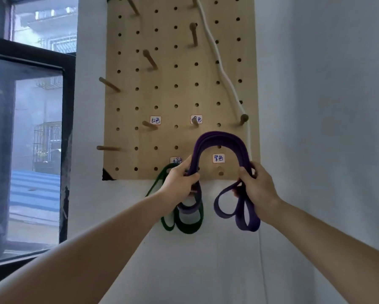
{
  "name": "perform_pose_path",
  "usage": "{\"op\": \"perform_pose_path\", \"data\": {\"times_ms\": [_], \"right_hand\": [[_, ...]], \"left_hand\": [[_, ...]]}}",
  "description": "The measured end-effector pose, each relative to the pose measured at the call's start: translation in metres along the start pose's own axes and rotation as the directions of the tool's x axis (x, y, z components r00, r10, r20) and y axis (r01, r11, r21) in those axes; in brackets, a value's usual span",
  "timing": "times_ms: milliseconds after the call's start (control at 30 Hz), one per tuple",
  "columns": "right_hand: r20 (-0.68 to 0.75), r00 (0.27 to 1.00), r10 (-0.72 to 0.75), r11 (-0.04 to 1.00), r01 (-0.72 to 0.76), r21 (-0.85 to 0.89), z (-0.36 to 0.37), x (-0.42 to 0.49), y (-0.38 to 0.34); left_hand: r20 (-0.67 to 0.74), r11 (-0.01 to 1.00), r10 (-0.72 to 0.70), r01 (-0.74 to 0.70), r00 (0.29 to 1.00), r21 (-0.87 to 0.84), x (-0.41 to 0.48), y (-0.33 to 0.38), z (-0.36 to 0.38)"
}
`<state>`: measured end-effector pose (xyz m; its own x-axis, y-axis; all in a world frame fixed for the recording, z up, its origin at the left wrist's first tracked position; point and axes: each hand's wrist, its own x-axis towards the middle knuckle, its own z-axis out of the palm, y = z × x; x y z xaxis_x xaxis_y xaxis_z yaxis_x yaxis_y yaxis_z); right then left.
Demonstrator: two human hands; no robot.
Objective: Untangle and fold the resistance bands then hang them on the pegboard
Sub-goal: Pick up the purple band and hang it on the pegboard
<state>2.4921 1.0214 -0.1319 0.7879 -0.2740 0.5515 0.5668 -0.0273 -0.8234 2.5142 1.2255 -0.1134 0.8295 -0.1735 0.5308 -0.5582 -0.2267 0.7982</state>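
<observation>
Left hand [179, 181] and right hand [256, 185] each keep a curled grip on one end of the folded purple resistance band [219, 139], arched just above a bare peg [221, 172] on the pegboard [129, 119]. The green band [188, 227] hangs already; purple awaits hooking.
</observation>
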Motion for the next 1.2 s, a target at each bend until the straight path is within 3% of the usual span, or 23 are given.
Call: {"op": "perform_pose_path", "data": {"times_ms": [267, 433, 700, 800, 900, 1033, 1200], "right_hand": [[0.039, 0.998, 0.059, 0.968, -0.047, -0.245, 0.006, 0.035, 0.040], [0.068, 0.990, 0.123, 0.889, -0.079, -0.450, 0.002, 0.045, 0.077], [0.184, 0.949, 0.257, 0.927, -0.188, -0.326, -0.011, 0.024, 0.098], [0.194, 0.943, 0.269, 0.924, -0.195, -0.329, -0.017, 0.018, 0.099], [0.183, 0.961, 0.210, 0.920, -0.131, -0.368, -0.014, 0.007, 0.101], [0.208, 0.977, 0.040, 0.882, 0.063, -0.467, -0.017, -0.029, 0.128], [0.208, 0.948, 0.242, 0.823, -0.087, -0.561, -0.008, -0.104, 0.154]], "left_hand": [[-0.019, 0.994, -0.092, 0.093, 0.996, 0.053, 0.025, -0.034, 0.054], [0.072, 0.982, -0.131, 0.120, 0.989, 0.147, 0.031, -0.056, 0.059], [0.131, 0.987, -0.157, 0.152, 0.979, 0.044, 0.023, -0.071, 0.058], [0.165, 0.980, -0.193, 0.179, 0.967, 0.091, 0.011, -0.071, 0.054], [0.154, 0.967, -0.227, 0.205, 0.962, 0.150, 0.002, -0.081, 0.046], [0.152, 0.952, -0.257, 0.224, 0.954, 0.207, -0.031, -0.101, 0.025], [0.222, 0.917, -0.356, 0.295, 0.908, 0.268, -0.099, -0.145, -0.003]]}}
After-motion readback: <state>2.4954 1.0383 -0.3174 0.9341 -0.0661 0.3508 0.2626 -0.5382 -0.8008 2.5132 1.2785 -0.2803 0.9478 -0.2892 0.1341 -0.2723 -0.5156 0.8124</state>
